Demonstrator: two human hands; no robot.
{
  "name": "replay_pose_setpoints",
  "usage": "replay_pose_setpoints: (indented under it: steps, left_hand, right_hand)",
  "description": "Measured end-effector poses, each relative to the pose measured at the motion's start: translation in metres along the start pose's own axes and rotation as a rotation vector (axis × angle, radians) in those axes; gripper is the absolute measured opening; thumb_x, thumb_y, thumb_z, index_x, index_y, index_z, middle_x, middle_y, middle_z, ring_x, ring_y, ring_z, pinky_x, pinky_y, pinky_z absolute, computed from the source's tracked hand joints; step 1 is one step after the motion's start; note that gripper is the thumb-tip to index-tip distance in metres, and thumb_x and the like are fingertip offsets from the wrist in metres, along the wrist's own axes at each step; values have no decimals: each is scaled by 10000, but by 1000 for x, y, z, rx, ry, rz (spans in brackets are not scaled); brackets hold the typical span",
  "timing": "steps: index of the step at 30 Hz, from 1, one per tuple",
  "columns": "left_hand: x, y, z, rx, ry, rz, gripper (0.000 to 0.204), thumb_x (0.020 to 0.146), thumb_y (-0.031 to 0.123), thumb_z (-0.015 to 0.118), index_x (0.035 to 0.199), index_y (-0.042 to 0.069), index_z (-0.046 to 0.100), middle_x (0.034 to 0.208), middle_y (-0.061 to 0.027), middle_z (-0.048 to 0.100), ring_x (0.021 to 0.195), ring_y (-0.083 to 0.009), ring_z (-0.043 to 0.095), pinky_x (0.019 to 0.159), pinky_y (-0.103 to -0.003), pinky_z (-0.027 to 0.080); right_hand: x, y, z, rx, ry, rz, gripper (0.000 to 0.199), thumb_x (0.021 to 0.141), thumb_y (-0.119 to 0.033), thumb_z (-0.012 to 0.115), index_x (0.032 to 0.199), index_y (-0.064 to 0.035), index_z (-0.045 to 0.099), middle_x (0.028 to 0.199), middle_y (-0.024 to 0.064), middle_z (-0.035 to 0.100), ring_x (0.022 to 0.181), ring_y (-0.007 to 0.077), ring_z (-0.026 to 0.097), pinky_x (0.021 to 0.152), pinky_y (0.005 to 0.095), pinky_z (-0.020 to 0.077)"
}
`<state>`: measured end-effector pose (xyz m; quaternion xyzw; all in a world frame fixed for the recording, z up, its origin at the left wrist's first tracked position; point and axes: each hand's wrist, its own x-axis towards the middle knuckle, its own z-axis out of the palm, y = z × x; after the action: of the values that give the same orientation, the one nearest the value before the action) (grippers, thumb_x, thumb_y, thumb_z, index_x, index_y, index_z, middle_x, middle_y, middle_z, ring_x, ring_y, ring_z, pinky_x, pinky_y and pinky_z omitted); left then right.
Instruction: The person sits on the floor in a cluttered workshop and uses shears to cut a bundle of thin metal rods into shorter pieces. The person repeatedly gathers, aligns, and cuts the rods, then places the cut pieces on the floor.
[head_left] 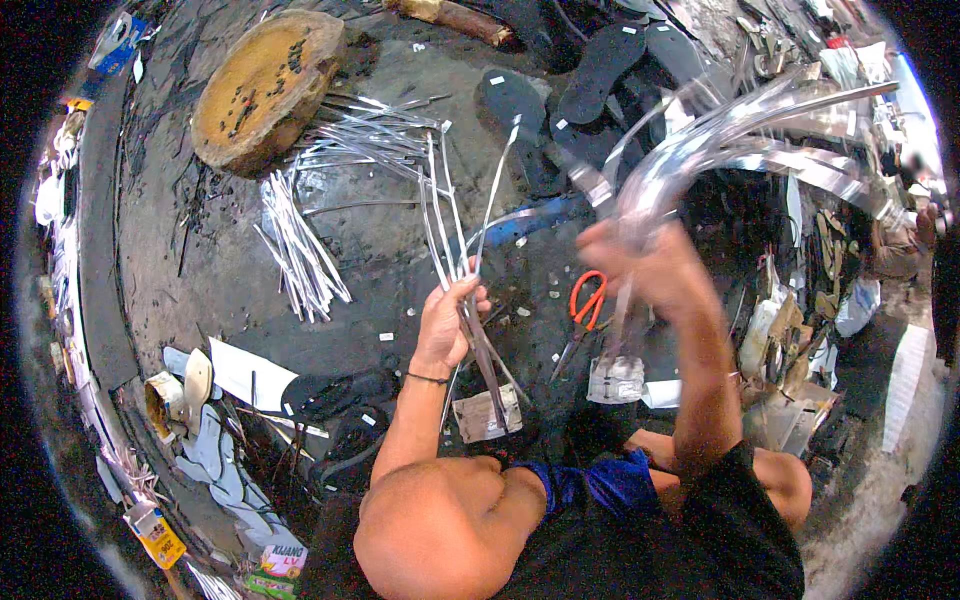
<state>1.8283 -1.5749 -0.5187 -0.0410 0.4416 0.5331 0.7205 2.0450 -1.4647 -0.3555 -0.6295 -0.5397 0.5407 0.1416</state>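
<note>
My left hand [440, 325] is closed around a few narrow silvery strips [437, 215], which fan upward out of the fist. Darker lengths hang from under it toward a small pale, printed pad [488, 412] below. My right hand [660, 265], smeared by motion, grips a thick bunch of long shiny strips [690, 150] that bends over to the right. Between the two hands, scissors with red handles [588, 300] lie on the dark floor. A second small pale pad [616, 380] sits below my right hand.
At the upper left stands a thick round wooden block [265, 90] with dark bits on top. Beside it lie a white strip bundle [300, 250] and scattered silvery strips [375, 140]. Dark shoe soles [600, 75] lie at the far side. Scraps [785, 340] crowd the right.
</note>
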Motion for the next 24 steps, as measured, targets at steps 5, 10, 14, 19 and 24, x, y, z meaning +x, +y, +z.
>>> replay_pose_setpoints:
  steps: [5, 10, 14, 19, 24]
  left_hand:
    - [-2, 7, 23, 196, -50, -7, 198, 896, 98, 644, 1083, 38, 617, 871, -34, 638, 766, -117, 626, 667, -268, 537]
    - [-3, 4, 22, 209, 72, 160, 147, 916, 165, 635, 1018, 78, 574, 821, 22, 613, 693, -72, 576, 579, -244, 476]
    - [0, -2, 22, 428, -170, 107, 198, 906, 215, 654, 1022, 73, 578, 824, 16, 613, 682, -78, 576, 542, -229, 461]
    - [-8, 16, 14, 390, 239, 111, 118, 911, 147, 601, 984, 70, 551, 758, -3, 600, 518, -53, 490, 418, -194, 383]
    - [-13, 4, 33, 455, -40, 61, 147, 867, 176, 684, 936, 67, 615, 748, 19, 613, 522, -32, 479, 414, -188, 359]
  right_hand:
    - [5, 54, 101, 105, -180, 53, 293, 788, -242, 757, 976, -23, 707, 781, 32, 680, 643, 122, 582, 581, 319, 477]
    - [15, 88, 88, 253, -36, -89, 278, 832, -266, 715, 939, -10, 702, 782, 27, 674, 679, 110, 563, 629, 321, 476]
    - [22, 71, 81, 118, -239, -206, 248, 833, -214, 738, 945, 1, 684, 839, -34, 651, 738, 65, 531, 673, 280, 472]
    - [12, 19, 41, 171, -41, 80, 113, 859, -175, 681, 884, -65, 672, 734, -10, 628, 669, 55, 576, 588, 247, 469]
    - [0, 41, 57, -95, -269, -153, 268, 834, -242, 718, 966, -11, 682, 825, 74, 690, 745, 181, 637, 696, 350, 494]
